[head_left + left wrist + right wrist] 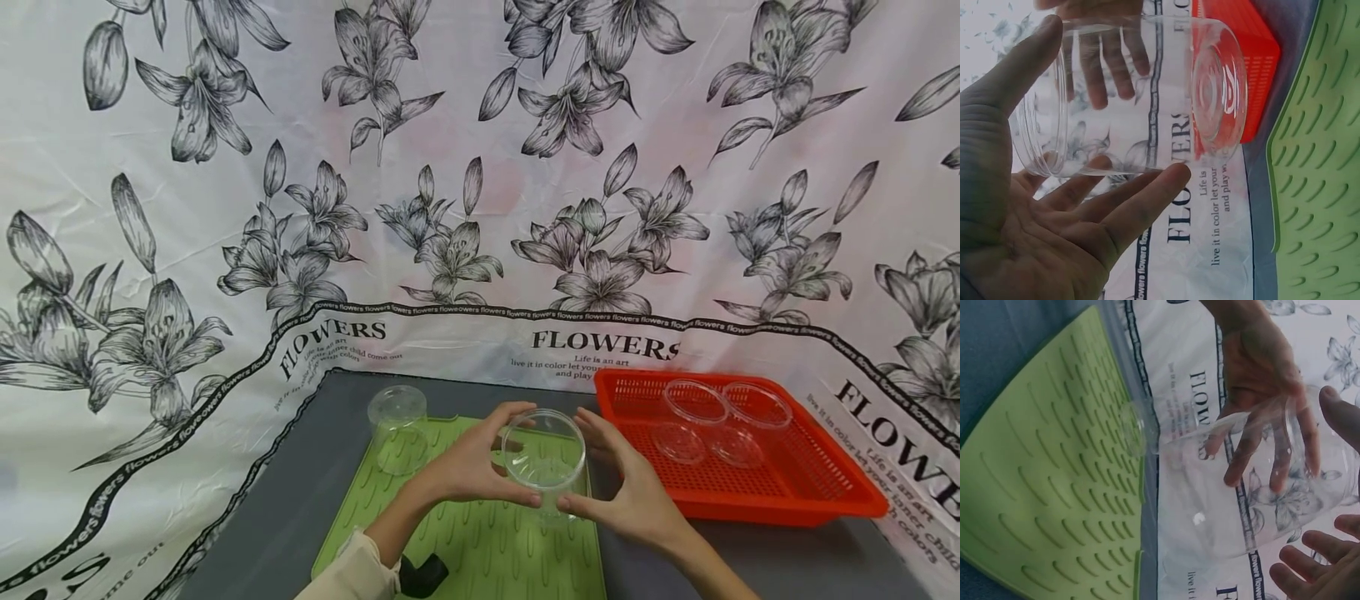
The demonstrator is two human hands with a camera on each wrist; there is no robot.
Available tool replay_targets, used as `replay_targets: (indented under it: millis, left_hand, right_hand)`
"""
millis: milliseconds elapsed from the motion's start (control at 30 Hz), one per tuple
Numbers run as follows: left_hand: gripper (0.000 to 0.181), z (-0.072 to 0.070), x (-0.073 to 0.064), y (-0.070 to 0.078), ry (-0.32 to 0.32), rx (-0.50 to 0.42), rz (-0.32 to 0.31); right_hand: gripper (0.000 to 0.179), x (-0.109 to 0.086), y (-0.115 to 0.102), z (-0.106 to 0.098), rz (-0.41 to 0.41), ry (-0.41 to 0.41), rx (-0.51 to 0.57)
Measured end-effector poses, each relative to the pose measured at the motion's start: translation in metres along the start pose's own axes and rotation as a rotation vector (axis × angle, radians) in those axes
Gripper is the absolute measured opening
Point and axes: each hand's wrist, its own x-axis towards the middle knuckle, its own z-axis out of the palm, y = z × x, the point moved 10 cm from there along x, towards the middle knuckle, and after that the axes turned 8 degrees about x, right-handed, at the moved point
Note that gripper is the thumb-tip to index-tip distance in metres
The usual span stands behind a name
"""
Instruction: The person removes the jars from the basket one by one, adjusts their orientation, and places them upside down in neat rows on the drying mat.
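A clear plastic jar (545,483) is held above the green mat, its round rim turned up toward the head camera. My left hand (468,457) curves around its left side, thumb at the front and fingers behind. From the other side, my right hand (636,487) holds it, with the thumb near the left thumb. In the left wrist view the jar (1147,100) lies between the thumb and spread fingers, and the other hand's fingers show through its wall. A second clear jar (397,429) stands on the mat's far left corner.
The green ridged mat (480,550) lies on a grey table (262,500). At the right, a red plastic basket (780,508) contains two clear jars (696,421). A white flower-print cloth (465,350) hangs behind and at the sides. Something black (422,575) is by my left wrist.
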Motion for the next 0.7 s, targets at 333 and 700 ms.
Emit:
replay_targets:
  millis: [333,700]
  left_hand:
    - [0.099,-0.003,-0.007,0.000,-0.007,-0.107,0.043]
    - [0.099,-0.003,-0.011,0.003,-0.027,-0.224,0.120]
  right_hand:
    - [0.106,-0.007,0.011,0.004,-0.016,0.000,0.037]
    - [0.110,-0.014,0.015,0.010,-0.066,0.011,0.064]
